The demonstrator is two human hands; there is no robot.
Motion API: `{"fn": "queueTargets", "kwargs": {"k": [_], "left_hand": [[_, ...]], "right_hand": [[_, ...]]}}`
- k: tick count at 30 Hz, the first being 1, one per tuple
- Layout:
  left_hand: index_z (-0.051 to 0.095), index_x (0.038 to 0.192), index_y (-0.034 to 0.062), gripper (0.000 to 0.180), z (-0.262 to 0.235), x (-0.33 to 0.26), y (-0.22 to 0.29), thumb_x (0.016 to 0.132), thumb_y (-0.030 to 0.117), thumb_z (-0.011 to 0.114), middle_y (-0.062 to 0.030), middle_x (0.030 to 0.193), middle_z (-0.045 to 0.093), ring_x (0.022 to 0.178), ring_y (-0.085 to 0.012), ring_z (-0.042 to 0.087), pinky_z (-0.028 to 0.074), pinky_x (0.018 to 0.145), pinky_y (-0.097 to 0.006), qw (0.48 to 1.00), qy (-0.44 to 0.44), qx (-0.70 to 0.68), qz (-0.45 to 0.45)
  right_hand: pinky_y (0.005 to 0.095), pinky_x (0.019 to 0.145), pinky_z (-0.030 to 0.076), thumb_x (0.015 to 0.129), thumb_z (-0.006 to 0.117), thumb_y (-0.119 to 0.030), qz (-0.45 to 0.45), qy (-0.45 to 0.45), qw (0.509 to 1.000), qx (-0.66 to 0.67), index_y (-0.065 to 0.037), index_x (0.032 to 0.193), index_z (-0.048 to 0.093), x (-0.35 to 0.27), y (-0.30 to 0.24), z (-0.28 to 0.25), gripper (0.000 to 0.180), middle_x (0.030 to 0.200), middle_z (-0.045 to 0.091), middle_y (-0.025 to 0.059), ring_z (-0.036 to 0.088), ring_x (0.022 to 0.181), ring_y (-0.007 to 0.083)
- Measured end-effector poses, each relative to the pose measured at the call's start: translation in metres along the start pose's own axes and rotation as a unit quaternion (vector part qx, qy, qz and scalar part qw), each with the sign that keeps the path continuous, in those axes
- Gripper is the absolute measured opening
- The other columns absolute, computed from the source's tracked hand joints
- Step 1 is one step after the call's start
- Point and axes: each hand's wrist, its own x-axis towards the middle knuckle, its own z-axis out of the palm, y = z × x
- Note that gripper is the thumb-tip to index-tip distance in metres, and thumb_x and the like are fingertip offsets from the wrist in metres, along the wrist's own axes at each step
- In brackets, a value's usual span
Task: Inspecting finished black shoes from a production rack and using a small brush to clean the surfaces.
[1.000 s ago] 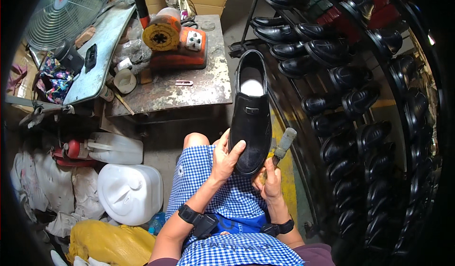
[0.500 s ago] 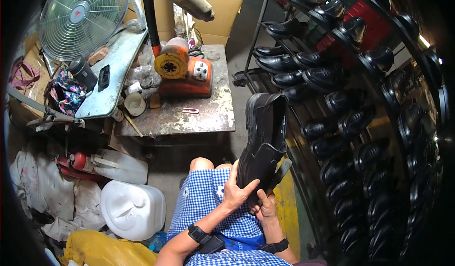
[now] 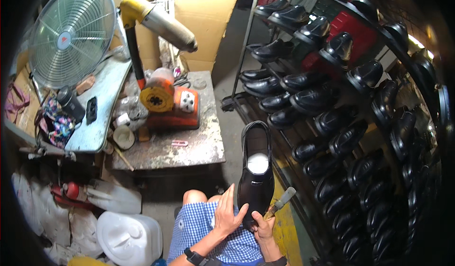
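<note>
A black slip-on shoe (image 3: 256,188) points its toe toward me above my lap, its opening facing up with a pale patch on the insole. My right hand (image 3: 264,228) grips the toe end, thumb on top. The same hand also holds a short wooden-handled tool (image 3: 284,197) with a flat greyish head, sticking out to the right; its exact kind is unclear. Beside the shoe's left side is my left hand (image 3: 230,214), fingers stretched out and thumb apart, its thumb tip at or very near the upper.
On the worn table (image 3: 204,147) ahead stand an orange machine (image 3: 170,105) with a yellow-topped nozzle arm (image 3: 161,24) and a small cup (image 3: 124,137). A fan (image 3: 66,41) is at far left, a white jug (image 3: 128,237) below. A rack of black shoes (image 3: 315,95) fills the right.
The shoe has turned so its opening faces up toward me, and it sits lower in view. My left hand's fingers have come off its side. More of the tool shows. The view has shifted.
</note>
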Motion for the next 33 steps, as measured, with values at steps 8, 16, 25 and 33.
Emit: {"fn": "queueTargets", "kwargs": {"k": [8,16,25,33], "left_hand": [[0.048,0.117,-0.003,0.043,0.007,-0.005,-0.016,0.075,0.005,0.058,-0.0128,0.103,0.063,0.079,-0.0245,0.064,0.049,0.07,-0.032,0.998,0.008,-0.063,0.017],[0.062,0.096,0.0039,0.026,0.004,0.001,-0.009,0.072,0.006,0.057,-0.015,0.083,0.06,0.081,-0.0331,0.054,0.04,0.076,-0.043,0.995,0.075,-0.07,-0.016],[0.064,0.086,0.0014,0.019,0.004,0.014,-0.014,0.068,0.003,0.057,-0.0147,0.069,0.057,0.066,-0.0304,0.054,0.042,0.068,-0.041,0.994,0.061,-0.069,0.051],[0.055,0.107,-0.0033,0.028,-0.025,0.023,-0.02,0.079,-0.002,0.054,-0.0199,0.101,0.06,0.09,-0.033,0.058,0.045,0.078,-0.038,0.985,-0.081,-0.132,0.078]], "right_hand": [[0.0193,0.033,0.025,0.072,0.069,-0.003,-0.14,0.078,0.986,-0.055,-0.012,0.079,0.05,0.088,-0.051,0.038,0.022,0.06,0.046,-0.0067,0.035,0.038,0.002],[0.0219,0.03,0.021,0.07,0.075,-0.011,-0.223,0.141,0.964,-0.038,-0.006,0.082,0.053,0.244,-0.079,0.107,0.025,0.056,0.041,-0.0073,0.029,0.035,0.0019],[0.0312,0.086,0.039,0.068,0.075,-0.009,-0.467,0.274,0.829,-0.137,0.004,0.115,0.046,0.386,-0.101,0.167,0.057,0.102,0.054,0.0108,0.052,0.095,0.0232],[0.026,0.027,0.028,0.079,0.066,-0.03,-0.163,0.174,0.97,-0.045,-0.009,0.14,0.014,0.443,-0.136,0.184,0.083,0.078,0.057,0.0147,0.036,0.031,0.013]]}}
